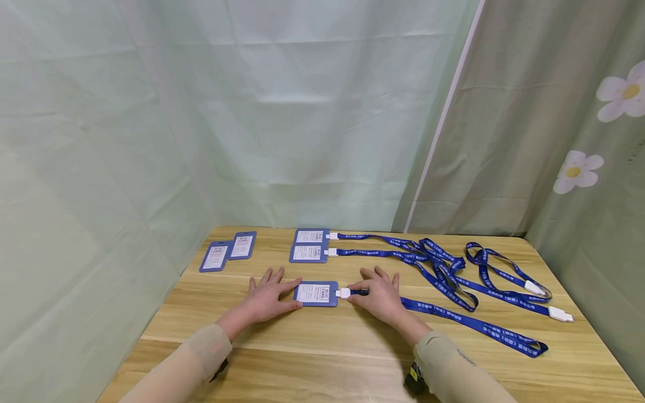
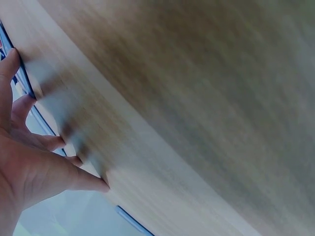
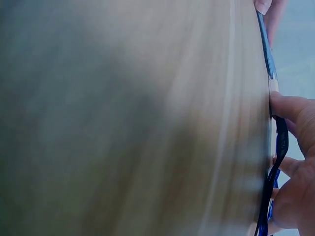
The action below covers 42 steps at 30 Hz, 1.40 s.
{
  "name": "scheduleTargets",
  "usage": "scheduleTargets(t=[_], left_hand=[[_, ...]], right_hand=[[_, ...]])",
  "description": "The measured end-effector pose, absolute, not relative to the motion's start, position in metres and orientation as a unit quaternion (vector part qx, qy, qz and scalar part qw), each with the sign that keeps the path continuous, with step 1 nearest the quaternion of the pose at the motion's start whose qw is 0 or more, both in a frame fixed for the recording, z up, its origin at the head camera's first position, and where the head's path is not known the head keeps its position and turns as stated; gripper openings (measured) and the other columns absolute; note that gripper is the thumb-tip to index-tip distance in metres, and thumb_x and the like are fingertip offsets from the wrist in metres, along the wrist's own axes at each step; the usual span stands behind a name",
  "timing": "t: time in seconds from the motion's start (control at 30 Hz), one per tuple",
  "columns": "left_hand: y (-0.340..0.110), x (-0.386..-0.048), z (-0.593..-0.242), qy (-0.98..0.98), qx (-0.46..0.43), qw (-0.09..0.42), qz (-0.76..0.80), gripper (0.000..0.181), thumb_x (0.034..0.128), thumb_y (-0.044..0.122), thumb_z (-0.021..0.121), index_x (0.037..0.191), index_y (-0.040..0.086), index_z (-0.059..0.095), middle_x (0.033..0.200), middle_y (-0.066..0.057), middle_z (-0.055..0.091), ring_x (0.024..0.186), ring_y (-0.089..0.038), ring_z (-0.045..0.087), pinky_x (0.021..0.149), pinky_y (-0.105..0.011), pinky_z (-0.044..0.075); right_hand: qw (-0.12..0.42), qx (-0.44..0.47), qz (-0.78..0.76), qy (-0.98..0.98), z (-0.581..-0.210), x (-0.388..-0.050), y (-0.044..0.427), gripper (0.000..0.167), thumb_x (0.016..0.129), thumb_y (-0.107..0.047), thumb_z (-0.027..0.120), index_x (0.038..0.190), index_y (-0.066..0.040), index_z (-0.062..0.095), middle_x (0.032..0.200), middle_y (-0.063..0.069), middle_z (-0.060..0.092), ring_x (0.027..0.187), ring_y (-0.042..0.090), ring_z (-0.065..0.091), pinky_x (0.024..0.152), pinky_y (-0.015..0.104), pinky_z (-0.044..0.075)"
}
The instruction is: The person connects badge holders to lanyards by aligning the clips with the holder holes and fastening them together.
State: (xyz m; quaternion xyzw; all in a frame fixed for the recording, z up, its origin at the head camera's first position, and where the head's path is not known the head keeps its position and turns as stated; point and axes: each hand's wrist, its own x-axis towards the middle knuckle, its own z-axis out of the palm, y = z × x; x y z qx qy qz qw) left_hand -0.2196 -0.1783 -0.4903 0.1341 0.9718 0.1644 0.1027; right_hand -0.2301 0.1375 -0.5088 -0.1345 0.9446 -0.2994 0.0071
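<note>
Near the table's middle lies a blue ID badge holder point(image 1: 316, 294) with a white card in it. My left hand point(image 1: 267, 299) holds its left end between thumb and forefinger, the other fingers spread on the wood. At the badge's right end, my right hand point(image 1: 380, 296) pinches the white clip point(image 1: 344, 293) of a blue lanyard point(image 1: 473, 324). The clip meets the badge's slotted end; whether it is fastened cannot be told. The lanyard passes under the right hand and stretches right. In the right wrist view, the thumb presses the clip point(image 3: 273, 86).
Two badge holders with lanyards attached point(image 1: 311, 236) point(image 1: 308, 253) lie behind the hands. Two loose badge holders point(image 1: 215, 256) point(image 1: 242, 245) sit at the back left. More blue lanyards point(image 1: 509, 296) with white clips point(image 1: 560, 314) spread over the right side. Curtains point(image 1: 302, 112) hang behind the table.
</note>
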Motion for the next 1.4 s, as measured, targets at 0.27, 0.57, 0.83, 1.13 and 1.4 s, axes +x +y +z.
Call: scheduleTargets(t=[0.27,0.57,0.83,1.13,1.4], left_hand=[[-0.1784,-0.2174,-0.4901,0.972,0.131,0.101,0.166,0.070,0.0925,0.065,0.063,0.153,0.033,0.050,0.167,-0.022,0.019,0.151,-0.054,0.006,0.108,-0.082,-0.002],[-0.1781,-0.2163,-0.4895,0.971,0.134,0.099,0.172,0.070,0.0933,0.064,0.062,0.154,0.031,0.049,0.167,-0.023,0.017,0.151,-0.054,0.005,0.108,-0.082,-0.003],[-0.1775,-0.2171,-0.4898,0.971,0.134,0.099,0.170,0.070,0.0932,0.065,0.062,0.154,0.031,0.049,0.167,-0.023,0.018,0.151,-0.054,0.006,0.108,-0.082,-0.003],[-0.1778,-0.2181,-0.4903,0.971,0.130,0.105,0.171,0.069,0.0930,0.065,0.062,0.153,0.033,0.049,0.168,-0.022,0.017,0.151,-0.053,0.004,0.108,-0.081,-0.004],[-0.1770,-0.2177,-0.4898,0.971,0.130,0.102,0.173,0.069,0.0935,0.065,0.062,0.153,0.033,0.049,0.168,-0.021,0.016,0.152,-0.053,0.003,0.109,-0.081,-0.005]], right_hand=[[0.013,-0.131,-0.297,0.946,-0.5084,-0.2301,0.1362,0.027,0.085,-0.043,0.084,0.108,-0.032,0.082,0.153,0.009,0.051,0.150,0.043,0.026,0.112,0.077,-0.006],[0.017,-0.134,-0.305,0.943,-0.5093,-0.2306,0.1365,0.025,0.085,-0.041,0.084,0.108,-0.030,0.083,0.155,0.010,0.049,0.150,0.044,0.025,0.111,0.077,-0.007],[0.022,-0.130,-0.301,0.944,-0.5068,-0.2305,0.1366,0.026,0.085,-0.041,0.084,0.108,-0.031,0.083,0.155,0.009,0.048,0.151,0.043,0.024,0.111,0.077,-0.008],[0.019,-0.127,-0.300,0.945,-0.5088,-0.2325,0.1362,0.025,0.084,-0.042,0.085,0.107,-0.032,0.083,0.155,0.008,0.049,0.151,0.043,0.024,0.111,0.077,-0.008],[0.020,-0.126,-0.303,0.944,-0.5090,-0.2325,0.1360,0.025,0.084,-0.042,0.085,0.107,-0.032,0.083,0.154,0.008,0.050,0.151,0.043,0.024,0.112,0.077,-0.008]])
